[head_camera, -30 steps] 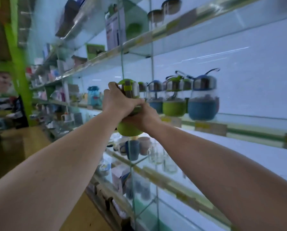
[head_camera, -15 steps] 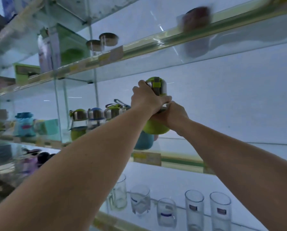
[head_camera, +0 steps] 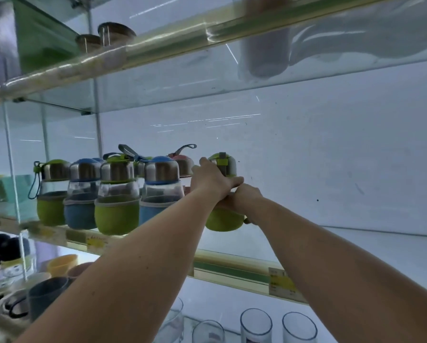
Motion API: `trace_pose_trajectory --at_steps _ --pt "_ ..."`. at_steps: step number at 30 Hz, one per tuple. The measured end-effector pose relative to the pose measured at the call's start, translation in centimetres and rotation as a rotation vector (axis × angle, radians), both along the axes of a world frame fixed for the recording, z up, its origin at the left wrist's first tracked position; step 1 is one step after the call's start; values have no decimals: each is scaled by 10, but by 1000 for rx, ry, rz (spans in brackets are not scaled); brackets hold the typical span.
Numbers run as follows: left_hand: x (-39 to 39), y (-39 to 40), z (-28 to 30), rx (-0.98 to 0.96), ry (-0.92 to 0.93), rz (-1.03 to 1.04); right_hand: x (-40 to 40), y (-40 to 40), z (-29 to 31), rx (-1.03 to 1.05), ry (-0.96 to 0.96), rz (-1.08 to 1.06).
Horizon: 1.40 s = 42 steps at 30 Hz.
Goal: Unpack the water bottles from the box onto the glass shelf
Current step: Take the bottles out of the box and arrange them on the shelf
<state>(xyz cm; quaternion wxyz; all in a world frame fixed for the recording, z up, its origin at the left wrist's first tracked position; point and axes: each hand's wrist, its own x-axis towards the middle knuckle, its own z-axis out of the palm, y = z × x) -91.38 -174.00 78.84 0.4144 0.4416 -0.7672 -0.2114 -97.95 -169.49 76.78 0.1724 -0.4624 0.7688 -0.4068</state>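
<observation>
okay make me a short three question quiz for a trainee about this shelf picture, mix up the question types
1. True or false: both hands grip the green bottle.
2. Multiple choice: where is that bottle relative to the row of bottles on the glass shelf? A) at its left end B) at its right end C) on the shelf above
3. Fill in: the shelf below holds clear drinking ____.

Key:
1. True: the left hand grips the lid and upper part, the right hand the middle.
2. B
3. glasses
</observation>
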Motion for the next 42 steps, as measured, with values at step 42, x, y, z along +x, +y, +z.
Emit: trace_pose_trajectory --at_steps 42 --pt "297 67 -37 63 -32 309 262 27 -60 -197 255 415"
